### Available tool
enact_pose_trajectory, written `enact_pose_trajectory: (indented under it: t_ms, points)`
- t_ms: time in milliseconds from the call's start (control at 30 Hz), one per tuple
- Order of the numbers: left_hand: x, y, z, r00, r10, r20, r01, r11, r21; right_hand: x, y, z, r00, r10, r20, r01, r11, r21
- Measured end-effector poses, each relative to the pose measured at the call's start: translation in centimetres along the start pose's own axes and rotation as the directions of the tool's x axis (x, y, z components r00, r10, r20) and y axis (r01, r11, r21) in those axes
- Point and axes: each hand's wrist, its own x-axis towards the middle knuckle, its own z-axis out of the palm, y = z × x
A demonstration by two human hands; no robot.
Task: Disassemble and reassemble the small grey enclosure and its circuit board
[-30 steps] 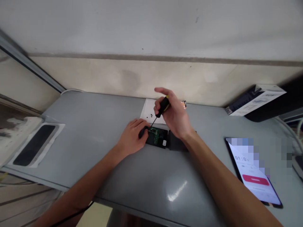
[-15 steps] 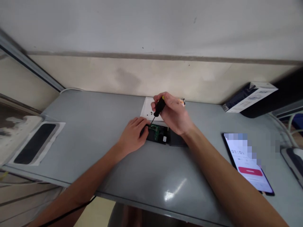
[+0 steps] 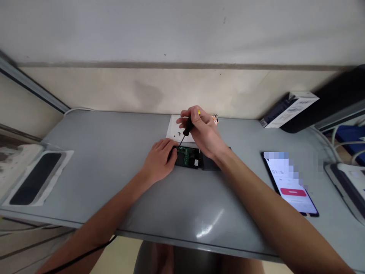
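Observation:
My right hand (image 3: 207, 131) is closed around a screwdriver (image 3: 188, 126) with a black and yellow handle. The shaft slants down to the upper left edge of an opened black device (image 3: 196, 155) that shows a green circuit board (image 3: 186, 155). Gripping the device's left end, my left hand (image 3: 162, 156) has its thumb along the near side and its fingers near the tip. A flat dark piece (image 3: 211, 164) lies against the device's right end, partly under my right wrist. Behind it, several tiny dark screws (image 3: 179, 133) rest on a white sheet (image 3: 172, 127).
A lit phone (image 3: 293, 190) lies on the right of the grey table (image 3: 114, 144). Farther back stands a blue and white box (image 3: 289, 110) beside a black cylinder (image 3: 322, 101). At the left, another dark phone-like slab (image 3: 37, 177) sits on white wrapping, near a power strip (image 3: 17, 163).
The whole view has shifted slightly. Both hands stay at the device, and the screwdriver's tip remains near its upper left edge; the right fingers have changed their position on the handle.

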Motion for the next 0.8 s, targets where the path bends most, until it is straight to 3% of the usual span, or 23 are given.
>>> enact_pose_trajectory:
  t_ms: [200,533,700,800]
  points:
    - [0.1,0.1,-0.3,1.0,0.007,0.016,-0.007,1.0,0.015,-0.2,0.3,0.2,0.994,-0.088,-0.067,0.081,0.992,-0.096]
    - [-0.1,-0.2,-0.1,1.0,0.022,-0.008,-0.022,1.0,0.019,0.1,-0.1,-1.3,0.994,0.023,0.109,-0.024,1.0,0.006]
    - [-0.2,-0.2,-0.3,0.999,-0.028,0.025,0.028,1.0,0.012,0.4,0.0,-1.5,1.0,0.008,0.01,-0.008,0.999,-0.051]
    - [-0.2,-0.2,-0.3,0.999,-0.029,0.024,0.029,1.0,0.008,0.6,-0.5,-1.5,0.998,0.05,0.035,-0.051,0.999,0.017]
